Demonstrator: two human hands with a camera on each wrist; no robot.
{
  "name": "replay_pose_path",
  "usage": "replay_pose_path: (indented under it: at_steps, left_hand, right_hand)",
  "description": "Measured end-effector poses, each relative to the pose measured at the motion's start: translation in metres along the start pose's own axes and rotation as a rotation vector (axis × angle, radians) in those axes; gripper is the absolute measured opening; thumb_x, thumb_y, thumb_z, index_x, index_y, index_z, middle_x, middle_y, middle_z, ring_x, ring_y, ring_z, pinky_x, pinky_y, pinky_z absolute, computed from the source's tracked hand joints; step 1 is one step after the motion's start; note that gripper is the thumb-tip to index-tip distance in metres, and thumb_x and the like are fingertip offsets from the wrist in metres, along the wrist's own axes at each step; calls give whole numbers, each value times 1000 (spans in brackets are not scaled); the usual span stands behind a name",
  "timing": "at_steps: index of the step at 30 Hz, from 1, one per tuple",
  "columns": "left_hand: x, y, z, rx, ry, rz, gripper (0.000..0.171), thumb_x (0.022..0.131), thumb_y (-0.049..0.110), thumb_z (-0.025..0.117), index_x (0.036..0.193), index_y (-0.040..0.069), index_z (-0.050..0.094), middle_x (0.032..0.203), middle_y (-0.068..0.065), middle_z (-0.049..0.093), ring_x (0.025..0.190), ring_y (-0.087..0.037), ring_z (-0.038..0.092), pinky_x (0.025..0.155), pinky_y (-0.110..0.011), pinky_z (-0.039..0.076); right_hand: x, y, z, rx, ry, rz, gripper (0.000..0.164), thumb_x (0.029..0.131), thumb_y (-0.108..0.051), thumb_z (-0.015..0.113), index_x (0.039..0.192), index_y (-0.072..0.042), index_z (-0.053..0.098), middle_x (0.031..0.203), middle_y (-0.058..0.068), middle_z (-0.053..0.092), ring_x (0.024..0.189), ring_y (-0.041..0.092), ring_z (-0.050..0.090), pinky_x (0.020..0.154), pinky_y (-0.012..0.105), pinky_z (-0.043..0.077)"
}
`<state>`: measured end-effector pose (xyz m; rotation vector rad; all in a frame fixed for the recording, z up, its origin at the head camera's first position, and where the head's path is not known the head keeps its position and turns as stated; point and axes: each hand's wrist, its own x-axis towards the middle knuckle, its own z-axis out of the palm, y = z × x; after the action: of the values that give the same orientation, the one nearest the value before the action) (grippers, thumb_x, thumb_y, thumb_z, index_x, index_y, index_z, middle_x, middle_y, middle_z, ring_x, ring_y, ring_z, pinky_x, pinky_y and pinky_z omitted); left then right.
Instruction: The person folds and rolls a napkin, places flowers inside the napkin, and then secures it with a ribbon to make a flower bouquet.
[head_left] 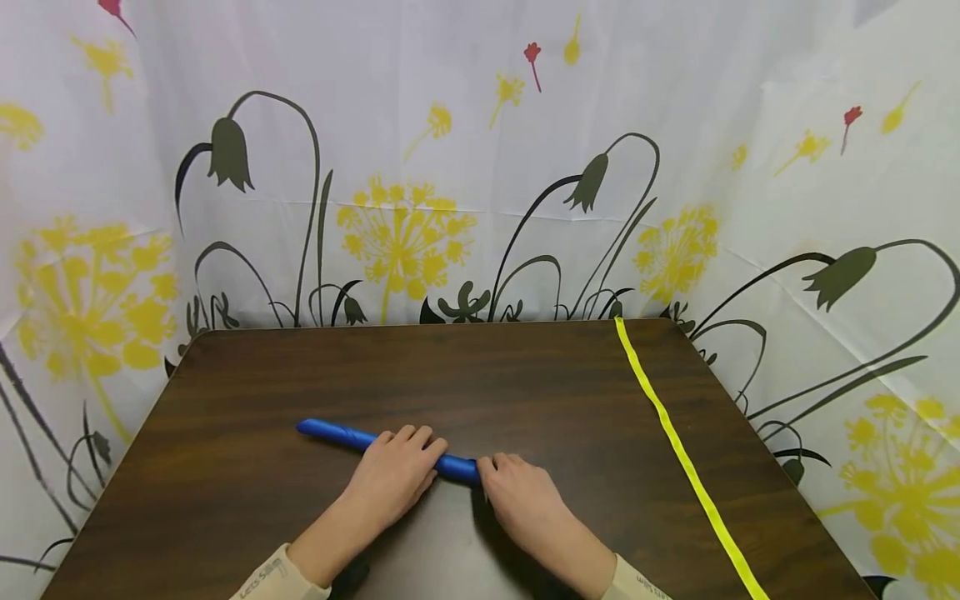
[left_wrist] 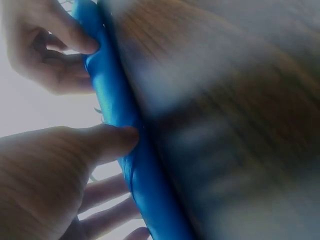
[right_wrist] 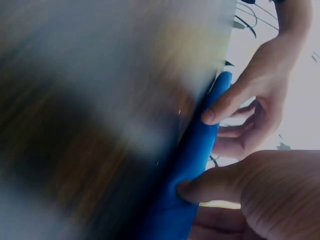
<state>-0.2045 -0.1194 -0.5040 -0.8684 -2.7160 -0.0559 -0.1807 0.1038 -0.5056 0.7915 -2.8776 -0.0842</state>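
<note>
Head view puts a slim blue roll slantwise over the middle of a dark wood-grain desk, both hands on it. The left hand lies across the middle of the roll, leaving a bare length beyond it to the left; the right hand is at or near the other end. Each grip is clamped on the roll: in the left wrist view the left thumb presses the shiny surface with the fingers on the opposite side, and the right wrist view shows the right thumb doing likewise. Whether the roll touches the desk along its whole length, I cannot tell.

Diagonal creases near the left thumb suggest a thin sheet wound up, so the step in hand looks like rolling it or keeping it tight. The next move probably calls for even pressure from both thumbs, the hands working together; an uneven pull could twist the roll or loosen its layers. A yellow strip runs down the right part of the desk, well apart from both hands.
</note>
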Motion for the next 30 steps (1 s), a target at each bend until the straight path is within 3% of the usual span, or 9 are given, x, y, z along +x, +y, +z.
replay_pose_path:
  at_steps: [3,8,13,17,19,23,26,30]
  left_hand:
    - [-1,3,1,0,-25,-6,26,93,29,87,113,22,71,108,-1,70,99,-23,67,79,-44,57]
    - [3,3,-1,-1,-18,7,25,93,28,87,112,22,73,111,-3,71,101,-24,68,81,-45,59]
    - [4,-3,-3,-12,8,4,27,93,30,86,113,18,73,111,-6,68,101,-25,67,80,-42,60]
    - [3,-12,-6,27,60,-92,29,95,33,84,116,16,74,107,-9,65,99,-27,66,77,-41,60]
    - [2,-15,-6,22,46,-164,33,97,37,80,123,17,74,108,-10,66,101,-29,67,76,-42,59]
    - [5,-23,-4,-90,-79,-317,53,104,47,68,148,16,62,125,-19,70,115,-37,68,90,-53,59]
    - [8,-31,0,-167,-168,-419,62,108,52,59,157,15,53,138,-25,65,127,-44,62,102,-61,54]
    - [11,-41,6,-198,-202,-448,64,108,52,59,158,13,53,146,-28,59,135,-47,57,107,-65,49]
  right_hand:
    - [-5,6,0,59,-27,-16,24,96,-18,82,115,-14,68,95,1,72,82,15,71,57,29,57]
    - [-11,20,-5,123,1,8,34,92,-25,87,121,-20,69,100,-3,71,87,15,71,61,32,59]
    - [-14,28,-6,174,4,55,25,93,-24,86,114,-21,74,94,-5,73,79,14,70,59,35,57]
    - [-14,31,-6,214,-9,92,19,95,-23,83,112,-20,76,90,-5,72,73,15,69,57,37,56]
    - [-14,33,-6,219,-24,101,17,96,-24,82,111,-20,77,88,-5,69,71,15,67,56,37,55]
    - [-14,36,-7,227,-62,113,20,96,-25,82,115,-19,79,87,-4,64,68,13,62,54,36,53]
    - [-15,35,-7,254,-83,98,27,96,-26,82,122,-17,79,93,-3,68,71,12,64,56,35,54]
    - [-20,31,-7,255,-65,56,38,96,-30,82,131,-20,74,106,-3,73,81,14,70,61,36,58]
